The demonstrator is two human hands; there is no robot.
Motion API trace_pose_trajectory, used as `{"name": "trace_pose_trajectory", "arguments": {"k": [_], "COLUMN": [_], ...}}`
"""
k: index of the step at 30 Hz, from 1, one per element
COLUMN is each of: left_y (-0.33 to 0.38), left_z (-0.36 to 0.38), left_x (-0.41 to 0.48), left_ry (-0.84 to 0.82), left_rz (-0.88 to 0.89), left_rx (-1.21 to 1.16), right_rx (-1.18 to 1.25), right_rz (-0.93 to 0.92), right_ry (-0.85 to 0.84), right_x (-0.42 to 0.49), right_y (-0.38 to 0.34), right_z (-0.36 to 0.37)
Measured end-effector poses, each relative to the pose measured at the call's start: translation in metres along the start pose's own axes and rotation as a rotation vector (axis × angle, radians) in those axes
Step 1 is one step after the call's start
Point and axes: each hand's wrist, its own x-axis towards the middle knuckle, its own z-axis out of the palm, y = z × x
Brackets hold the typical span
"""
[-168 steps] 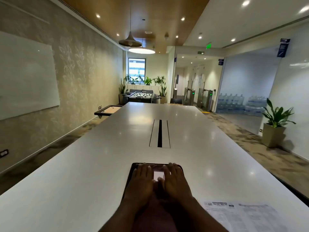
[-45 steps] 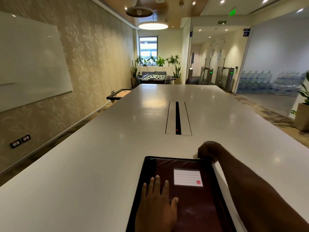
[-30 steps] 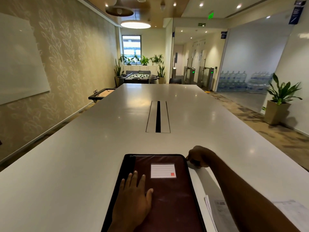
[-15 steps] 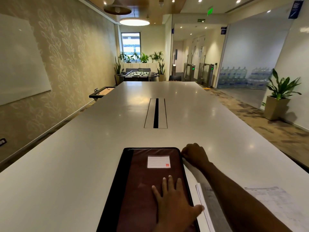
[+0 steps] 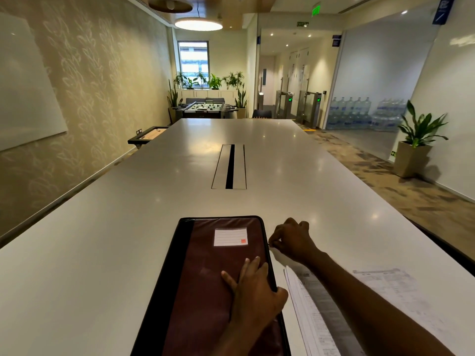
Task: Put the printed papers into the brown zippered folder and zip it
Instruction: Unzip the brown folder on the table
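Seemingly to steady it, the left hand (image 5: pixel 253 291) lies flat, fingers spread, on the brown zippered folder (image 5: pixel 216 283) at lower centre, while the right hand (image 5: pixel 291 241) pinches its zipper pull beside the printed papers (image 5: pixel 334 304).

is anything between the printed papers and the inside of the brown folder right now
Yes: the brown folder lies closed on the table, its cover over the inside. The left hand presses flat on the cover; the right hand pinches at its right edge. The printed papers lie outside, to its right.
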Motion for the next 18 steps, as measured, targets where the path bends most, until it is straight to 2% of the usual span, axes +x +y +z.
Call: {"name": "trace_pose_trajectory", "arguments": {"k": [13,18], "left_y": [0.004,-0.002], "left_z": [-0.007,-0.012], "left_x": [-0.003,-0.033], "left_ry": [0.04,-0.118], "left_rz": [0.026,0.152], "left_rx": [0.024,0.227], "right_rx": [0.064,0.005], "right_rz": [0.011,0.051], "right_ry": [-0.019,0.021], "right_x": [-0.094,-0.098], "right_y": [-0.022,-0.029], "right_z": [-0.008,-0.01]}}
